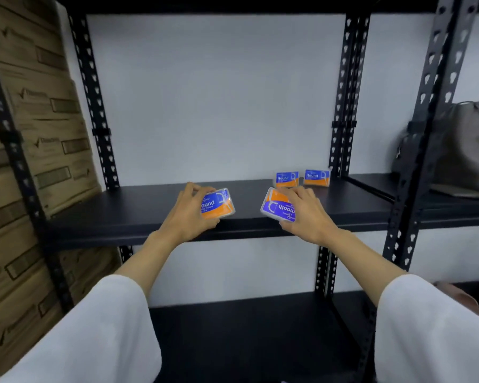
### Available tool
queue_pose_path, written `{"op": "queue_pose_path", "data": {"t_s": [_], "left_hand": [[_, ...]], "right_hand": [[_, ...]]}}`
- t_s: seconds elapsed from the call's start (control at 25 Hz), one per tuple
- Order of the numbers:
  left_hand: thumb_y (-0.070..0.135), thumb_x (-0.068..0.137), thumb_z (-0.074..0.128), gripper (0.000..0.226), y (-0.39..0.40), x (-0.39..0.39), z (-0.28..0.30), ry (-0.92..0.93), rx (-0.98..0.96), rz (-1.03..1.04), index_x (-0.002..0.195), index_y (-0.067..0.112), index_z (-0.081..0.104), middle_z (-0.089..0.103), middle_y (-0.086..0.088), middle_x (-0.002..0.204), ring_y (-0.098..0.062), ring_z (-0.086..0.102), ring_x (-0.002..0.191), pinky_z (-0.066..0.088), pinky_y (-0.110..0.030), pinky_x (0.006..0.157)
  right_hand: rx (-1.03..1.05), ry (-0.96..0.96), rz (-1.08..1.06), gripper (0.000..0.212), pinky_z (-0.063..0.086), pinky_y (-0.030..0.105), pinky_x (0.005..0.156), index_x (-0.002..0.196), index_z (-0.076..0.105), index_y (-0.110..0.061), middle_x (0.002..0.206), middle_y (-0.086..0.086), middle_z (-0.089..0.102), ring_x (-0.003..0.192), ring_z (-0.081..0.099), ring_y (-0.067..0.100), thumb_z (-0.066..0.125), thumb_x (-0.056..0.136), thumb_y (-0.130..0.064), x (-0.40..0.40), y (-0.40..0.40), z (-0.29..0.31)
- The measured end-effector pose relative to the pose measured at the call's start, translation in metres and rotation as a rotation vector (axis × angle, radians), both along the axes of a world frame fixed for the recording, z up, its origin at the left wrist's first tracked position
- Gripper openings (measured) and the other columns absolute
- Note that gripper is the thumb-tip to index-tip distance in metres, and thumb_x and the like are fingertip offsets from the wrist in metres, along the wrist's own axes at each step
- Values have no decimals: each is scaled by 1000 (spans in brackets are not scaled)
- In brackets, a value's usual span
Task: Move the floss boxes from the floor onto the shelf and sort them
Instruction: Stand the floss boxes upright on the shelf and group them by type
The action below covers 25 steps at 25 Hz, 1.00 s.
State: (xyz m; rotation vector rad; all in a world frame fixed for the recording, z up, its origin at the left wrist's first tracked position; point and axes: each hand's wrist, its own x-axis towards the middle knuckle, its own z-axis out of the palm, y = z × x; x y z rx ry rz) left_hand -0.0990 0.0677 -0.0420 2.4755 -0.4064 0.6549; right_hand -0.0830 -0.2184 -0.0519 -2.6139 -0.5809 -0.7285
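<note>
My left hand [189,214] grips a blue-and-orange floss box marked "Round" [218,204] just above the front of the black shelf board [138,208]. My right hand [304,214] holds a second blue-and-orange box marked "Smooth" [276,206], turned upside down, also over the shelf's front. Two more "Round" boxes stand upright side by side at the back right of the same shelf, one [287,179] left of the other [317,177]. The floor and any boxes on it are out of view.
Stacked brown cardboard cartons [33,150] fill the rack bay on the left. Black perforated uprights [343,106] frame the bay. A grey bag [459,150] sits on the neighbouring shelf at right. A lower black shelf [246,335] lies below my arms.
</note>
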Motion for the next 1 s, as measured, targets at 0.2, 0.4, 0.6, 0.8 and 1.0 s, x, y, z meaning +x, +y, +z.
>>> {"op": "queue_pose_path", "data": {"t_s": [0.2, 0.4, 0.6, 0.8, 1.0], "left_hand": [[22, 74, 79, 68, 15, 36, -5, -2, -40, 24, 134, 25, 48, 35, 9, 117, -14, 40, 115, 40, -26, 97], [14, 74, 80, 71, 19, 67, -10, 27, -59, -5, 135, 26, 47, 33, 10, 120, -14, 36, 119, 37, -28, 105], [9, 80, 75, 65, 25, 87, -22, 40, -142, -38, 129, 41, 47, 31, 12, 125, -11, 34, 120, 42, -31, 104], [6, 84, 67, 58, 29, 94, -29, 3, -165, -38, 125, 43, 50, 32, 11, 128, -14, 43, 119, 49, -31, 97], [20, 87, 69, 38, 30, 96, -21, 57, -388, -28, 120, 32, 54, 55, 2, 115, -14, 56, 106, 48, -25, 85]], "right_hand": [[47, 76, -7, 79, 38, 39, 103, 144, 30, -23, 142, 3, 37, 125, 35, 20, 71, 80, -40, 42, 10, 2], [64, 91, 19, 75, 26, 38, 106, 144, 34, -21, 143, 3, 38, 132, 30, 21, 69, 81, -43, 74, 26, 3], [152, 85, 98, 76, 28, 34, 107, 142, 36, -22, 142, -1, 41, 131, 31, 19, 77, 77, -27, 99, 38, -5], [353, 91, 126, 72, 30, 24, 99, 134, 44, -19, 131, -2, 46, 124, 34, 17, 81, 72, -25, 110, 45, -12], [332, 81, 114, 65, 34, 28, 99, 133, 44, -19, 132, 0, 46, 123, 36, 18, 76, 78, -31, 110, 49, -11]]}}
